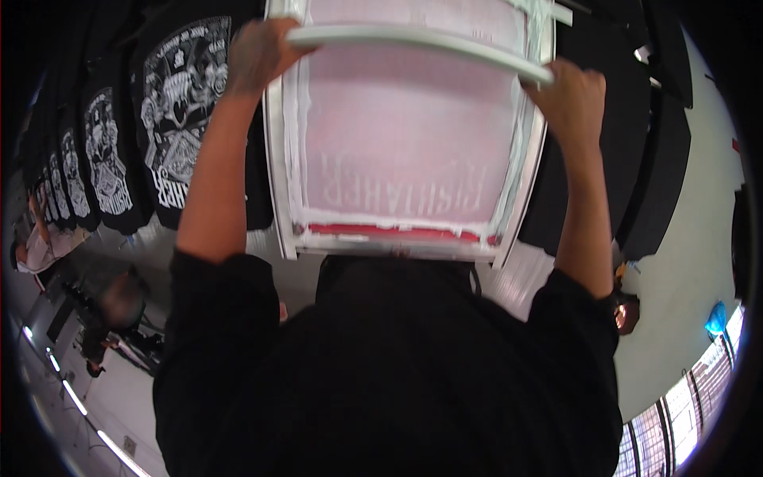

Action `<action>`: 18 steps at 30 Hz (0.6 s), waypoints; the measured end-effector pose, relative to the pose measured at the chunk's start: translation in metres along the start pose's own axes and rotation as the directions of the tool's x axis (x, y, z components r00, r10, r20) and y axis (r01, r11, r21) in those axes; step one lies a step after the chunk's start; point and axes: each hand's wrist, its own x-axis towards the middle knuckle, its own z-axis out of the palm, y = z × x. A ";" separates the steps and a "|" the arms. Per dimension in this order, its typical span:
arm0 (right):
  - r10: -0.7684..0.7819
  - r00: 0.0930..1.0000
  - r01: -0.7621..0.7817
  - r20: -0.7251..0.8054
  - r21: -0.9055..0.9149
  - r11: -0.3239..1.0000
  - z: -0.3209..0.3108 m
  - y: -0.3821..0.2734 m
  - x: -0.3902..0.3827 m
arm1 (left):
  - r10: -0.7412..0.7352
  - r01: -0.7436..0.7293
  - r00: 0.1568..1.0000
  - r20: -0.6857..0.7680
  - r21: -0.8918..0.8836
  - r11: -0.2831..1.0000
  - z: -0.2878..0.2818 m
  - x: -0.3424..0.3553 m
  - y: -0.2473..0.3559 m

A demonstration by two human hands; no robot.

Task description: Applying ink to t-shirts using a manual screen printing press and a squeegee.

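A long pale squeegee (421, 40) spans the far part of a framed printing screen (276, 175). My left hand (264, 54) is closed round its left end, and my right hand (571, 97) grips the right end, a little nearer to me. Pinkish-white mesh (397, 127) fills the screen, with white ink smeared along its taped sides. Mirrored lettering shows faintly through the mesh near my end. A red strip (397, 231) runs along the near edge. Both my arms reach forward on either side of the screen. What lies beneath it is hidden.
Black shirts with white prints (179, 119) lie in a row on the left. Plain black shirts (612, 151) lie on the right. People work at far left, one with a pale sleeve (48, 246). A blue bag (716, 319) is at right, near windows.
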 end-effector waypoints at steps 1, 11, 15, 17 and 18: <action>-0.039 0.997 0.036 0.061 0.036 0.999 -0.005 -0.011 -0.041 | -0.124 0.123 0.990 0.069 0.010 0.992 -0.013 -0.052 0.030; 0.122 0.969 -0.185 0.216 0.303 0.935 0.013 -0.072 -0.304 | -0.164 0.175 0.984 0.066 -0.243 0.954 -0.010 -0.313 0.165; 0.136 0.982 -0.170 0.134 0.288 0.942 0.027 -0.077 -0.329 | -0.142 0.144 0.990 0.022 -0.188 0.972 0.000 -0.333 0.171; 0.176 0.977 -0.204 0.119 0.312 0.928 0.033 -0.085 -0.338 | -0.127 0.123 0.992 -0.017 -0.161 0.979 0.005 -0.333 0.172; 0.176 0.978 -0.203 0.110 0.317 0.927 0.035 -0.081 -0.330 | -0.122 0.113 0.991 -0.052 -0.152 0.982 0.010 -0.322 0.166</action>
